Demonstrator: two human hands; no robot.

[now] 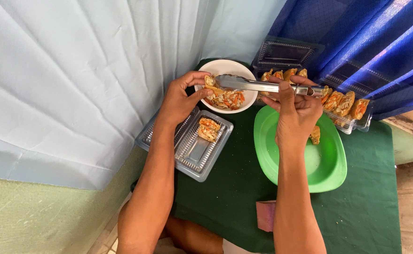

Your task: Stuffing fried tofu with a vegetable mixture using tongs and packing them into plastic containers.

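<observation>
My left hand (180, 99) holds a small fried pocket (210, 83) over the rim of a white bowl (234, 67) of shredded vegetable filling (227, 99). In my right hand (295, 112) are metal tongs (258, 85), their tips over the bowl beside the pocket. A clear plastic tray (194, 150) below my left hand holds one filled pocket (208, 129). Under my right hand, a green dish (329, 164) has one unfilled pocket (315, 135) in it.
Clear trays of several filled pockets (345, 104) stand at the back right, with an empty clear lid (284, 52) behind them. A green cloth (371, 207) covers the table. A pink sponge (266, 215) lies near the front edge. Pale and blue curtains hang around.
</observation>
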